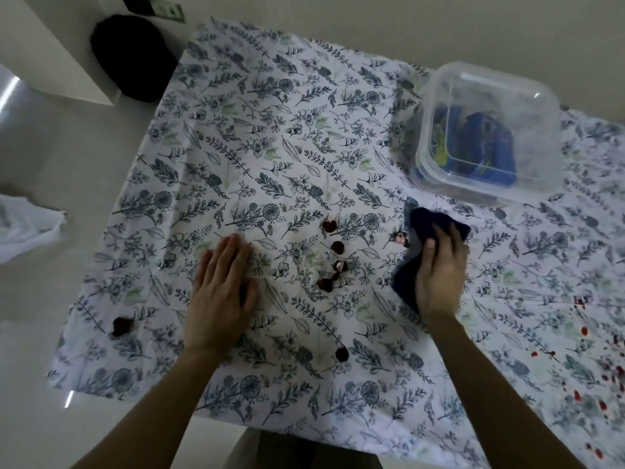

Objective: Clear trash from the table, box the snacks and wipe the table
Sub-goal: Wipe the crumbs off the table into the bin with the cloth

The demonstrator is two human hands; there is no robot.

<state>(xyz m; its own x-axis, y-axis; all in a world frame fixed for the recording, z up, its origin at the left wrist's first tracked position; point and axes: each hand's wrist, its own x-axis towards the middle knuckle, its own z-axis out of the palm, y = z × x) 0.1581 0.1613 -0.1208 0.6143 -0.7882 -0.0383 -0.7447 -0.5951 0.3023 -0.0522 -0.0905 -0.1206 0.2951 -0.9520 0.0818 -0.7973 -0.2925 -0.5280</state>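
Observation:
A dark blue cloth (426, 228) lies on the floral tablecloth (270, 130) right of centre, and my right hand (439, 275) presses down on it and grips it. My left hand (221, 286) rests flat on the tablecloth left of centre, fingers together, holding nothing. Between the hands several small dark brown crumbs (333, 258) lie scattered in a loose line. One more crumb (121, 325) sits near the table's left edge, another (341, 354) nearer to me. A clear plastic box (487, 130) with blue snack packets inside stands at the back right.
A black round object (133, 57) sits on the floor beyond the table's far left corner. A white plastic bag (27, 225) lies at the left on the floor. Small red specks (585, 333) dot the tablecloth at the right.

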